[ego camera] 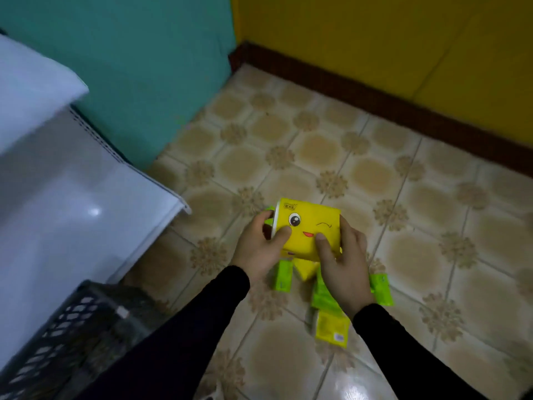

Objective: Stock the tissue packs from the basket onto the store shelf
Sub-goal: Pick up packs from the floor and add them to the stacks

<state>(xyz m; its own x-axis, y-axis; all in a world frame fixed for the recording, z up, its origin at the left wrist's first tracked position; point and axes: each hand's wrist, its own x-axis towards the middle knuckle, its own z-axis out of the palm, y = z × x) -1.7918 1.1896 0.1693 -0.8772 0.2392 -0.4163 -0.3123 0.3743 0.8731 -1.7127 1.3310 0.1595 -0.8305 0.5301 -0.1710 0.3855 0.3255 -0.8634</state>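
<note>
Yellow pack (307, 228) was gripped at its ends by both the left hand (261, 251) and right hand (344, 262) above the floor (403, 174), green packs (323, 295) lay below, and the white shelf (72, 197) looked unstocked.

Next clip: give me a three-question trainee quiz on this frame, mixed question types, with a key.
1. True or false: both hands grip the yellow tissue pack.
2. Where do the green packs lie? A) on the white shelf B) on the tiled floor C) in the basket
3. Fill in: the dark basket sits at the lower ____ of the view.

Key: 1 true: left hand, right hand. 2 B, tiled floor. 3 left.
</note>
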